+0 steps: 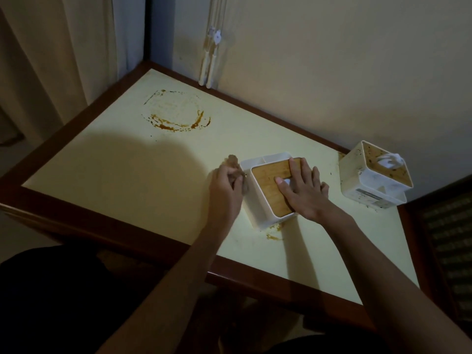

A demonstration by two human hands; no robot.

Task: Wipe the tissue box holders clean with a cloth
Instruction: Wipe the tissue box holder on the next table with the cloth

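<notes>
A white tissue box holder (258,200) with a wooden lid stands near the middle of the pale table. My right hand (304,190) lies flat on that lid with straight fingers, pressing it down. My left hand (227,187) grips a bunched brown cloth (233,159) against the holder's left side wall. A second white holder (357,180), speckled with brown spots and with tissue sticking out of its top, sits at the table's right edge.
A brown ring stain (178,118) marks the far part of the table (115,175). A small brown smear (274,235) lies in front of the near holder. A dark wooden frame borders the tabletop. Two white rods (207,70) hang on the wall behind.
</notes>
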